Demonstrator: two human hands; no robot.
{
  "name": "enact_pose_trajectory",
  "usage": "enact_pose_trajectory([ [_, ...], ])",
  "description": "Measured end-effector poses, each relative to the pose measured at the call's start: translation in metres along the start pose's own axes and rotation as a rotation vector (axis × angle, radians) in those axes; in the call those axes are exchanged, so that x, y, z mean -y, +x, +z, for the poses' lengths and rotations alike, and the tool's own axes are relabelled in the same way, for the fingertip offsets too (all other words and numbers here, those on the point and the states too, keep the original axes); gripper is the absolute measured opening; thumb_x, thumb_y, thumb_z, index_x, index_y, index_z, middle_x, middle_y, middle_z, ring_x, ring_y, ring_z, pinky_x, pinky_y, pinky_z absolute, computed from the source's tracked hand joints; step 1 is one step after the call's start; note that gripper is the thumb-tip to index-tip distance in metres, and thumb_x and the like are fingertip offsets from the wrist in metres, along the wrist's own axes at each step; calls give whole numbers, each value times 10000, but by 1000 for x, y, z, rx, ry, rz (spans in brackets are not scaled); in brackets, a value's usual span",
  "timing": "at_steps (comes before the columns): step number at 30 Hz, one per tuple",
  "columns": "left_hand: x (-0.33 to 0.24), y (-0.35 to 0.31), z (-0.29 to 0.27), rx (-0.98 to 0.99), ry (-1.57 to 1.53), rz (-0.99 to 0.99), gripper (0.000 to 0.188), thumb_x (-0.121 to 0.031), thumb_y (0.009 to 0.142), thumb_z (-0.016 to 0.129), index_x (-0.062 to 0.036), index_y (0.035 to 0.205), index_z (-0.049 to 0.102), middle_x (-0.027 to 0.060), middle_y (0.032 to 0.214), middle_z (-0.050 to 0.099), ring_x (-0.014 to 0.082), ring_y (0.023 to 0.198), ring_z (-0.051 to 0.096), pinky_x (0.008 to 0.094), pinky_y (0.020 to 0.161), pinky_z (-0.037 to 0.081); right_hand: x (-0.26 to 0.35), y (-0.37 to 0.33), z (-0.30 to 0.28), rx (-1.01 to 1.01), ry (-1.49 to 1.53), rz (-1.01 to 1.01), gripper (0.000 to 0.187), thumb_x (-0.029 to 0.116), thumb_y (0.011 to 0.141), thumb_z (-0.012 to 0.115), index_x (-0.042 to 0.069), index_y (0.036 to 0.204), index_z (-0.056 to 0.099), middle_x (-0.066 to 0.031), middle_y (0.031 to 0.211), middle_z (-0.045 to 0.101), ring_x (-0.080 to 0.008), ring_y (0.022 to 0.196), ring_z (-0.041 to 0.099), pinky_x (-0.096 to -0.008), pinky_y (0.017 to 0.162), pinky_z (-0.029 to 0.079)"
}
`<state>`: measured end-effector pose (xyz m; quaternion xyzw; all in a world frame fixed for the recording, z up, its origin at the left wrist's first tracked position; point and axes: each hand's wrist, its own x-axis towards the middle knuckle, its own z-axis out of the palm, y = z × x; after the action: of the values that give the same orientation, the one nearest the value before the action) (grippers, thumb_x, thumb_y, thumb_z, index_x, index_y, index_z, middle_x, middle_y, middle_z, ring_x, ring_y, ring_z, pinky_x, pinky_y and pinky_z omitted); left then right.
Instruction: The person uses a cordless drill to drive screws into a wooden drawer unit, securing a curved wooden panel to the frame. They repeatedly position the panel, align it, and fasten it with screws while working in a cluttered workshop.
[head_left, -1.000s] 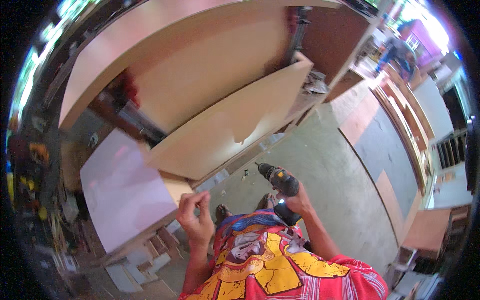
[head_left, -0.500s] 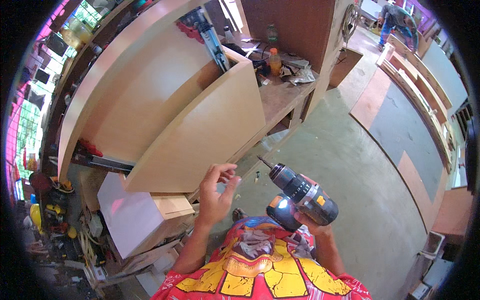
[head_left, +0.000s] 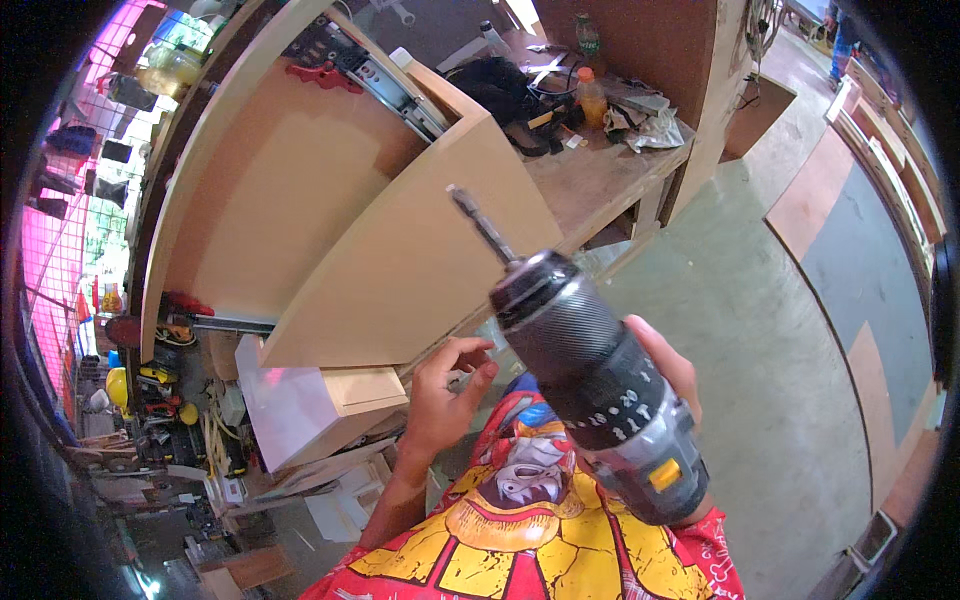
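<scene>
My right hand [head_left: 668, 372] grips a cordless drill [head_left: 590, 370], black and grey with a yellow selector; its lower part is hidden. The drill is raised close to the camera, and its bit [head_left: 482, 228] points up and left toward a pale wooden drawer [head_left: 420, 240], without visibly touching it. My left hand [head_left: 447, 393] hovers just below the drawer's front, fingers loosely curled and thumb apart from the index finger. Nothing shows between them. The drawer is pulled out of a pale cabinet [head_left: 165, 210] on metal slides [head_left: 395, 95] with red parts at their ends.
Below the drawer stands a white-faced box [head_left: 290, 410]. A bottle of orange liquid [head_left: 590, 98], crumpled wrapping and a black bag share the shelf behind. Tools lie heaped at left [head_left: 165, 400]. Flat boards [head_left: 850, 260] cover part of the floor at right.
The drill has risen toward the camera and now looks much larger, its bit tilted more upward. My left hand stays near the drawer's lower edge. The view has shifted, leaving the far person mostly out of sight.
</scene>
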<state>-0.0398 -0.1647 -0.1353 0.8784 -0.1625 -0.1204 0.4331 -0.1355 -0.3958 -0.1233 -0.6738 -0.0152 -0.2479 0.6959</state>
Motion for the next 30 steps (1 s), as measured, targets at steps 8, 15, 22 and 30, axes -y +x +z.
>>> enact_pose_trajectory([
  [8, -5, 58, -16, 591, -147, -14, 566, -303, 909, 802, -36, 1368, 608, 154, 1244, 677, 268, 1180, 655, 418, 1028, 503, -40, 45, -19, 157, -152, 24, 725, 202, 797, 821, 18, 1462, 597, -186, 1212, 753, -307, 1023, 769, -359, 902, 579],
  [15, 29, 63, 15, 524, 46, -63, 451, -203, 929, 753, -21, 1324, 635, 183, 1222, 660, 341, 1149, 663, 415, 1009, 515, -104, 84, -65, -287, -243, 171, 756, 108, 794, 785, 43, 1498, 515, -120, 1242, 709, -200, 1054, 699, -352, 974, 536],
  [22, -4, 87, 20, 484, 127, -97, 456, -208, 931, 743, -15, 1326, 621, 183, 1261, 649, 360, 1187, 650, 426, 1008, 512, -212, 199, -48, -28, -77, 138, 911, 33, 787, 757, 132, 1615, 389, -84, 1224, 660, -174, 1020, 613, -322, 952, 496],
  [30, -56, 70, 30, 382, 63, -210, 451, -194, 933, 742, -10, 1328, 625, 179, 1275, 642, 349, 1181, 651, 406, 1013, 510, -260, 240, 23, 227, -21, 3, 1133, -19, 708, 823, 183, 1671, 261, -144, 1394, 589, -299, 1222, 572, -386, 1080, 450],
])
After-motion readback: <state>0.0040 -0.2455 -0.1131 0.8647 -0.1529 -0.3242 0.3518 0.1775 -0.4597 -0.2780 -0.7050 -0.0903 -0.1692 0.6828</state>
